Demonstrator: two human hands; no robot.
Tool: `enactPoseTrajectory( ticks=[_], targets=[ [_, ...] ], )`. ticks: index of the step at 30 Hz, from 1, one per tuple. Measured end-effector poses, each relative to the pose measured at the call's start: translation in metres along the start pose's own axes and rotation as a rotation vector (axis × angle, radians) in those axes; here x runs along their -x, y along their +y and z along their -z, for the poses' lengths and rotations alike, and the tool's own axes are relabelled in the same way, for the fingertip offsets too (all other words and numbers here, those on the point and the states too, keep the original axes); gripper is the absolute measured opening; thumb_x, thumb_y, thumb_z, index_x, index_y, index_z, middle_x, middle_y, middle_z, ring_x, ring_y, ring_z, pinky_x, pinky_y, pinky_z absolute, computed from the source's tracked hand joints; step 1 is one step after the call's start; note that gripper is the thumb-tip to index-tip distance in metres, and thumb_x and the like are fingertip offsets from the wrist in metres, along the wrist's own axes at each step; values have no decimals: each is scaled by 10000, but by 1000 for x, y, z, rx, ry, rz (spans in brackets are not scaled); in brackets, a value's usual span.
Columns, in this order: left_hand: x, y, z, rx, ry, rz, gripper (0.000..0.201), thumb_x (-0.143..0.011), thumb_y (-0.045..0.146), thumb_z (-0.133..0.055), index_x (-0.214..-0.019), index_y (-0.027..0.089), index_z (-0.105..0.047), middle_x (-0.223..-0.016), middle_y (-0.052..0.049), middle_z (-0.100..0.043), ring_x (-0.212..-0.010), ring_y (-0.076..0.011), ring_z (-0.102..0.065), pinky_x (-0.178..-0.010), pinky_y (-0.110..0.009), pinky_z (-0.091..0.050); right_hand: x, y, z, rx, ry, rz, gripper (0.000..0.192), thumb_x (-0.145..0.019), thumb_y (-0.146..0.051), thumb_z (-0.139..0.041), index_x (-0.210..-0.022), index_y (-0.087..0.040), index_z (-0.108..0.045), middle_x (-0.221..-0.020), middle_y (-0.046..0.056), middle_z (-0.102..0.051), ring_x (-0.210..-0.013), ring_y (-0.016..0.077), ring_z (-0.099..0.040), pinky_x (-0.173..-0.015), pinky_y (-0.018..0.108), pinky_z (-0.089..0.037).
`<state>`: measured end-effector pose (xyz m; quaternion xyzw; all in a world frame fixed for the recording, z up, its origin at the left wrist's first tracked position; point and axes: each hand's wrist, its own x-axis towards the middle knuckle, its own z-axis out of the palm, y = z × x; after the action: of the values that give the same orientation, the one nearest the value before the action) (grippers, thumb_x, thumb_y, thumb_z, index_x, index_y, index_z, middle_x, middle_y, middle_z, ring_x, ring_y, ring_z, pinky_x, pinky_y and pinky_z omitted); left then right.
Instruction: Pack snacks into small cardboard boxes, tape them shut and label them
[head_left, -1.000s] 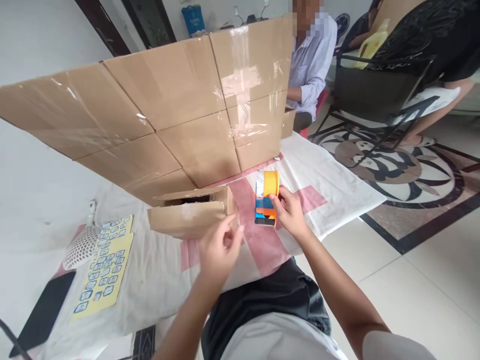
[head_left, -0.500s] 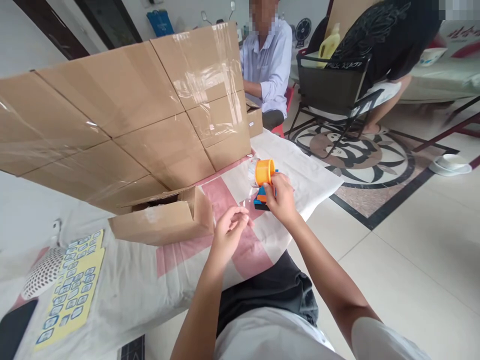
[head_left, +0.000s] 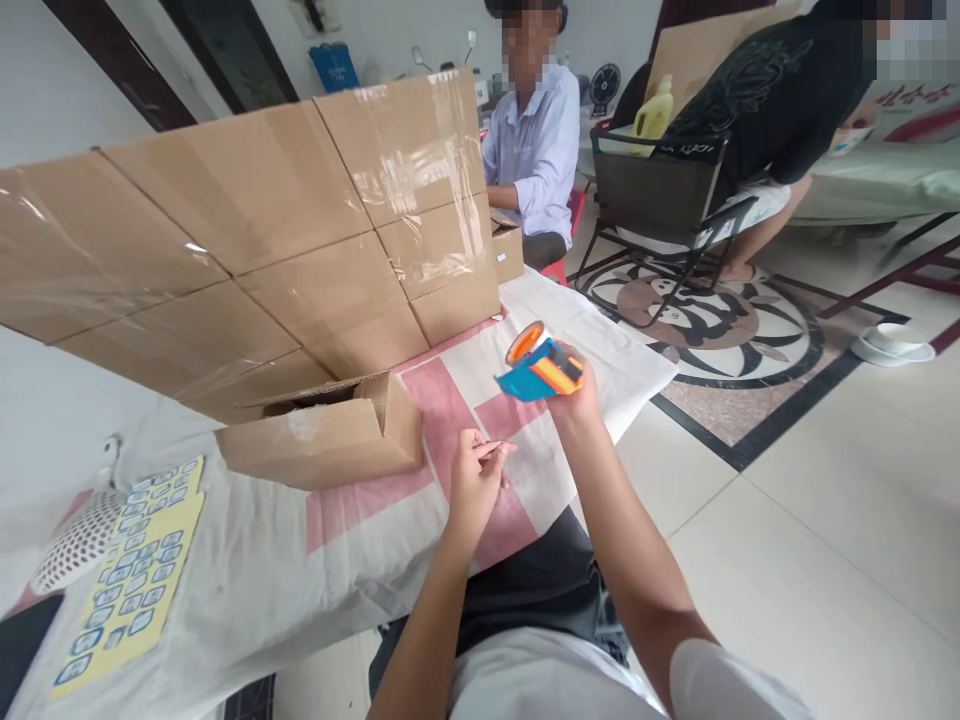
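Observation:
A blue and orange tape dispenser (head_left: 534,378) is in my right hand (head_left: 574,392), whose fingers are wrapped round its far side. The roll's orange hub shows at its top left, and the whole dispenser is tilted above the cloth. My left hand (head_left: 480,475) hovers closer to me over the checked cloth, with thumb and fingers pinched together. What those fingertips hold, if anything, is too small to make out. To its left stands a small cardboard box (head_left: 330,445) with an open top.
A tall taped cardboard panel (head_left: 285,190) stands along the far side of the cloth-covered table (head_left: 247,580). At the left lies a yellow sheet of stickers (head_left: 142,590). One person (head_left: 536,160) sits behind the panel; another (head_left: 772,110) is in a chair at the right.
My right hand has turned the tape dispenser over, so its blue side now faces me. My left hand has moved slightly right and nearer to me, still pinched.

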<state>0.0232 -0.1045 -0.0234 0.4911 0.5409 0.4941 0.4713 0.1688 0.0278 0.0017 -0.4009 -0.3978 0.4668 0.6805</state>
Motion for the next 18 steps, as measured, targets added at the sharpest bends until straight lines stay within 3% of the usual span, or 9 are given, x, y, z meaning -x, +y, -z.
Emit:
enactPoseTrajectory(
  ticks=[4,7,9,10,12,14,16,18],
  targets=[
    [0,15,15,33,17,-75,377,-911,397,-665,-927,261,-314,-957,-33,-766,-602,-102,-597,-635,-242,-454,-16,15,-22,498,-58,144,369,-960,-536,-445,-820,-217,-568,-797,41,-631,-822,208,-598,-815,353,-520],
    [2,23,27,-10,48,-124,333,-922,361,-654,-940,258,-338,-881,-25,-747,-772,-143,-649,-719,-252,-434,-12,14,-23,628,-154,110,279,-823,-454,-698,-748,-203,-604,-770,49,-628,-829,235,-586,-855,395,-494],
    [4,26,33,-40,75,-134,310,-925,352,-645,-936,255,-351,-871,-17,-717,-800,-149,-653,-725,-253,-431,3,1,-16,675,-191,137,239,-794,-416,-748,-807,-193,-660,-860,76,-659,-903,260,-590,-894,417,-475],
    [6,27,36,-49,88,-139,303,-925,351,-644,-932,253,-357,-872,-12,-697,-805,-148,-654,-726,-253,-434,14,-8,-12,681,-271,167,236,-819,-420,-739,-862,-194,-689,-923,87,-673,-933,261,-594,-900,415,-471],
    [11,30,38,-74,110,-149,297,-924,357,-646,-920,249,-370,-862,5,-643,-781,-137,-648,-707,-244,-439,37,-29,-8,655,-559,245,245,-884,-446,-706,-936,-207,-723,-983,82,-686,-929,239,-607,-877,391,-475],
    [17,34,39,-111,138,-169,299,-924,366,-650,-916,246,-376,-833,29,-580,-718,-111,-617,-659,-225,-426,59,-46,-13,620,-840,337,233,-940,-437,-674,-893,-215,-724,-909,55,-679,-858,206,-601,-832,366,-471],
    [26,37,43,-117,165,-174,310,-923,387,-656,-926,247,-380,-817,46,-556,-628,-85,-568,-601,-212,-410,71,-57,-26,623,-949,438,241,-967,-379,-662,-799,-209,-694,-794,31,-640,-809,190,-565,-811,353,-447],
    [35,41,56,-91,161,-110,323,-913,427,-668,-968,251,-403,-827,45,-614,-516,-72,-516,-529,-215,-401,70,-65,-43,625,-942,515,266,-988,-318,-627,-752,-200,-662,-745,21,-605,-781,183,-538,-789,344,-422]
  ],
)
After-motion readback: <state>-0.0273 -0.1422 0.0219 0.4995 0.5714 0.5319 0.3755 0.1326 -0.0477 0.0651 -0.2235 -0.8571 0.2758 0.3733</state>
